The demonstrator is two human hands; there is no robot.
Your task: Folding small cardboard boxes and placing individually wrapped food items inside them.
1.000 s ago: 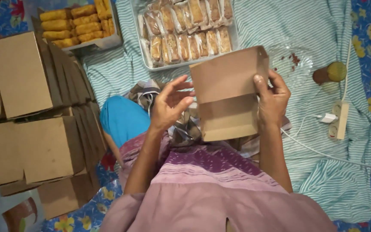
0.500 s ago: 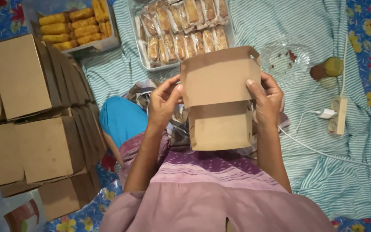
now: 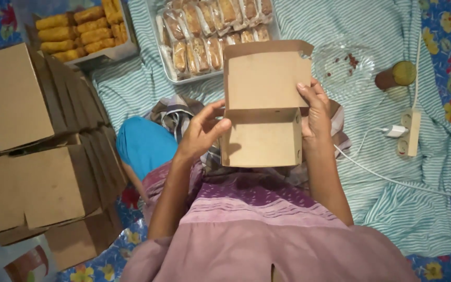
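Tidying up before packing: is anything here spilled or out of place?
Dark crumbs lie scattered on the clear plate on the striped cloth. The brown box held by both hands looks undamaged, and the stacked boxes sit neatly.

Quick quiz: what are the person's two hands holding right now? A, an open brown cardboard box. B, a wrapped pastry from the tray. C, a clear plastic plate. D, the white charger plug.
A: the left hand and right hand grip the sides of the open brown cardboard box, its lid flap raised.
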